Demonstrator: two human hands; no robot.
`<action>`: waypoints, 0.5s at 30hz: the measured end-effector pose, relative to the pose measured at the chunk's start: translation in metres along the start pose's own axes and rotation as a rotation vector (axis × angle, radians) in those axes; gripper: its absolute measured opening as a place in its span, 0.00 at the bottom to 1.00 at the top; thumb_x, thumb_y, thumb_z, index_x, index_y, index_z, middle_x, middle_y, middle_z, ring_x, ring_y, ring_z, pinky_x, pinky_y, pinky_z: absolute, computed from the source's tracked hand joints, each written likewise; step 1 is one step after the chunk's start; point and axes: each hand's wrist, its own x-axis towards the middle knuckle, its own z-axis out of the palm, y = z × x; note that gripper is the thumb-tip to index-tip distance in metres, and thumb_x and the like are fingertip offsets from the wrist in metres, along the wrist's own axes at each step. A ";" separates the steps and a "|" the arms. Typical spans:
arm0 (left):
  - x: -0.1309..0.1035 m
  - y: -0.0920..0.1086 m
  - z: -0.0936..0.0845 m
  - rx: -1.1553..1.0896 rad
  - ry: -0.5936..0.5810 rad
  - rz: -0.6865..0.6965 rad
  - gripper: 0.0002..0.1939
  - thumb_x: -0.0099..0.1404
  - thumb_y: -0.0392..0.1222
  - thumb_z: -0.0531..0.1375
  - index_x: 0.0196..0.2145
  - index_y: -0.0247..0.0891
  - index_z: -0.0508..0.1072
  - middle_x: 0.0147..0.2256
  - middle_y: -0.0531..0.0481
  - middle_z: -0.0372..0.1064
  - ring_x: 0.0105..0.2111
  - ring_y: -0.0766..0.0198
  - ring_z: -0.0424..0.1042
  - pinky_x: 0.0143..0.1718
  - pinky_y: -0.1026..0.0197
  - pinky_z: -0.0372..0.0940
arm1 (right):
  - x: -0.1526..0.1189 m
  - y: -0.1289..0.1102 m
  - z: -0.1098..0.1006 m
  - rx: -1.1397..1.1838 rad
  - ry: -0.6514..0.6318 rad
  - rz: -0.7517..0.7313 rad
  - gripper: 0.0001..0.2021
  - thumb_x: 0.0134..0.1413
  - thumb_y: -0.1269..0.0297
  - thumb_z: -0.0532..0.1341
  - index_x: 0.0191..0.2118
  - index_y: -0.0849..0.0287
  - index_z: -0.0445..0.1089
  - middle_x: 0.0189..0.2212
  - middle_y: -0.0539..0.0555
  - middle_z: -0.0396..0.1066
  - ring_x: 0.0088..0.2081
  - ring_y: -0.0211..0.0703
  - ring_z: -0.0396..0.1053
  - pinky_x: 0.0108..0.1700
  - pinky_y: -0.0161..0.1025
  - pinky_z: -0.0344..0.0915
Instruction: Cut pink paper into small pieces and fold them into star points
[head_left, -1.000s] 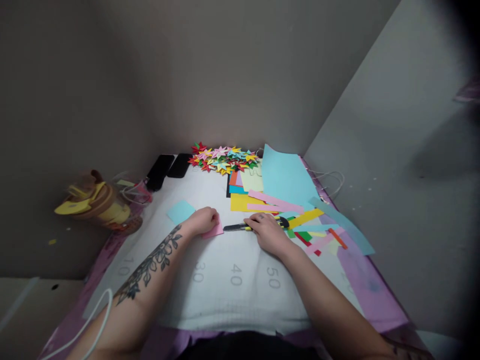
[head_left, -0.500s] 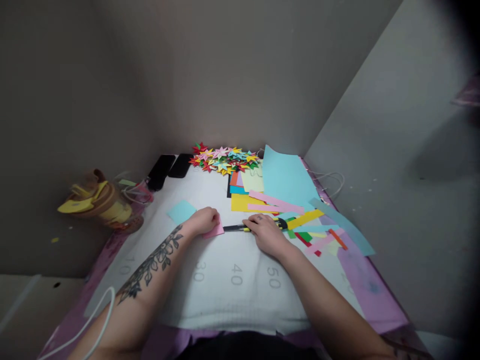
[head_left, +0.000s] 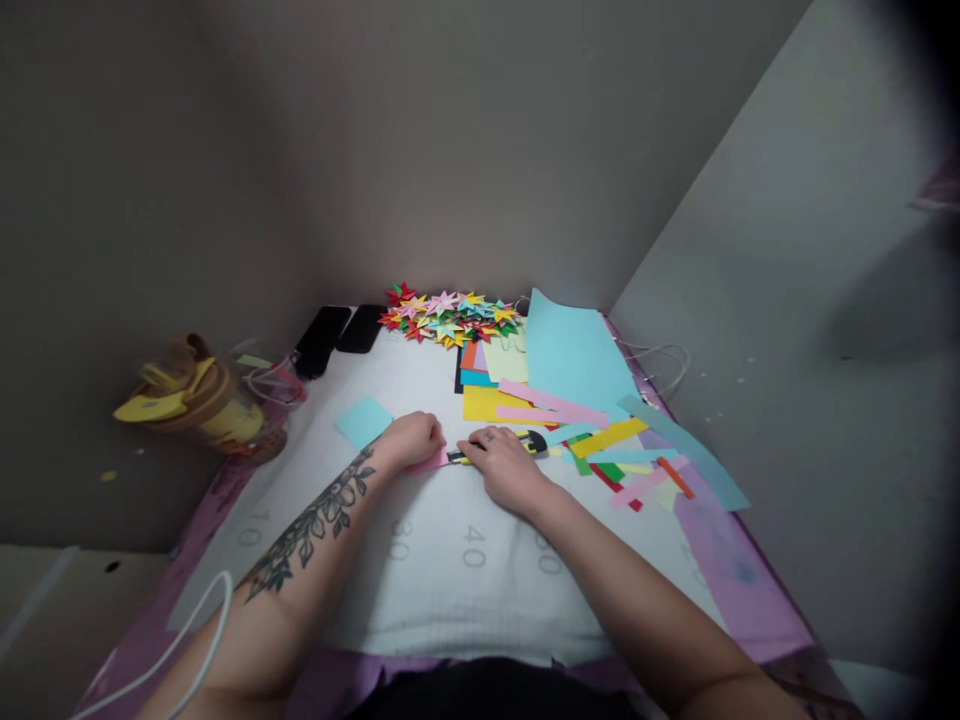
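My left hand (head_left: 414, 440) is closed on a small piece of pink paper (head_left: 428, 464), pressing it against the white sheet. My right hand (head_left: 506, 467) grips a black and yellow utility knife (head_left: 535, 442), which lies almost level. Its dark blade points left and meets the pink paper's right side; whether it lies inside a fold I cannot tell. Just left of my left hand is a light blue paper square (head_left: 365, 422), partly behind my wrist.
Folded paper stars (head_left: 446, 315) are heaped at the back, near two black phones (head_left: 362, 330). Paper strips (head_left: 611, 438) lie scattered on the right, below a large blue sheet (head_left: 577, 345). A brown and yellow cup (head_left: 225, 410) stands at the left edge. A white cable (head_left: 217, 640) crosses my left forearm.
My right hand and the utility knife have moved left, toward my left hand. Less of the blade shows beside the pink paper. My left hand has hardly moved.
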 end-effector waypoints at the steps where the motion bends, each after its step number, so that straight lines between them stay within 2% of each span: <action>1: 0.000 0.001 0.000 0.000 0.003 -0.012 0.09 0.60 0.43 0.55 0.31 0.37 0.74 0.34 0.44 0.74 0.33 0.59 0.72 0.32 0.63 0.61 | 0.000 -0.001 0.001 -0.004 0.005 -0.002 0.25 0.52 0.79 0.53 0.56 0.57 0.66 0.48 0.60 0.68 0.49 0.50 0.60 0.50 0.45 0.52; 7: -0.002 0.006 0.000 0.014 0.006 -0.055 0.10 0.60 0.41 0.54 0.34 0.36 0.74 0.38 0.41 0.74 0.36 0.57 0.73 0.34 0.61 0.63 | -0.004 -0.001 0.003 -0.016 0.008 0.002 0.25 0.52 0.79 0.52 0.56 0.59 0.66 0.49 0.60 0.68 0.50 0.50 0.59 0.50 0.45 0.52; 15: -0.003 0.008 -0.001 0.022 -0.004 -0.072 0.12 0.60 0.40 0.53 0.35 0.35 0.75 0.40 0.38 0.74 0.37 0.55 0.74 0.35 0.60 0.64 | -0.019 -0.012 0.004 -0.071 -0.003 0.088 0.23 0.52 0.78 0.53 0.54 0.59 0.66 0.48 0.60 0.68 0.48 0.52 0.60 0.48 0.46 0.52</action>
